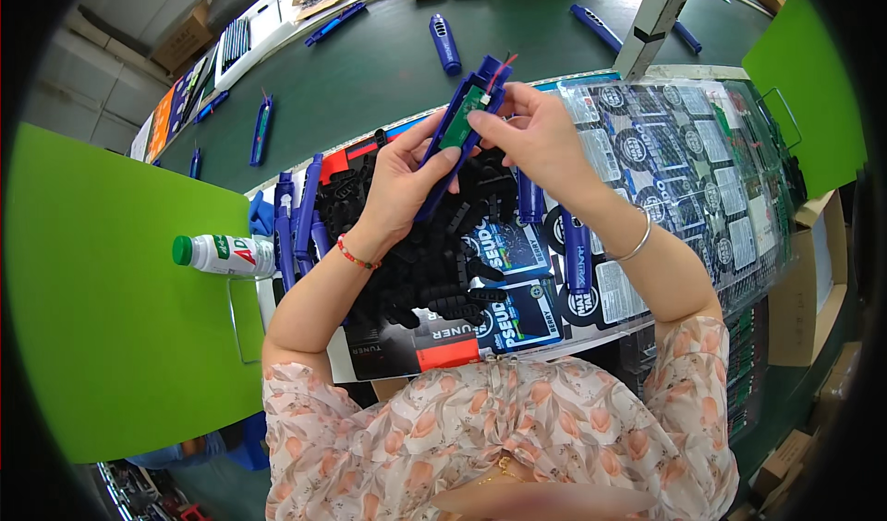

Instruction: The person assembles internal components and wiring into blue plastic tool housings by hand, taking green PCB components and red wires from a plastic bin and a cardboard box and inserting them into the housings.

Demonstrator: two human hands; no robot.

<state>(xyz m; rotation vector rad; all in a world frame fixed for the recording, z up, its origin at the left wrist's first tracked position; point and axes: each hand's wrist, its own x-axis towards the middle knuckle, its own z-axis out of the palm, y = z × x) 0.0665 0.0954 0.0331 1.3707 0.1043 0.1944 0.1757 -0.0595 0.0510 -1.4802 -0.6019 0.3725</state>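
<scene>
A long blue plastic casing [495,75] is tilted between my two hands, its far end pointing up and to the right. A green circuit board [457,129] lies in its hollow, with a white connector and red and black wires at the far end. My left hand [407,175] grips the casing's lower part, thumb along the board's edge. My right hand [540,138] pinches the upper part, its thumb pressed on the board near the connector; some of its fingers are hidden. Beneath my hands is a pile of small black plastic parts [434,267].
Blue casings [307,207] lie in a bunch left of the pile, and others [578,258] to its right. More [444,44] are scattered over the green table [388,68]. Green panels [129,285] flank me, a white bottle [226,255] by the left one. A metal post [654,22] rises ahead.
</scene>
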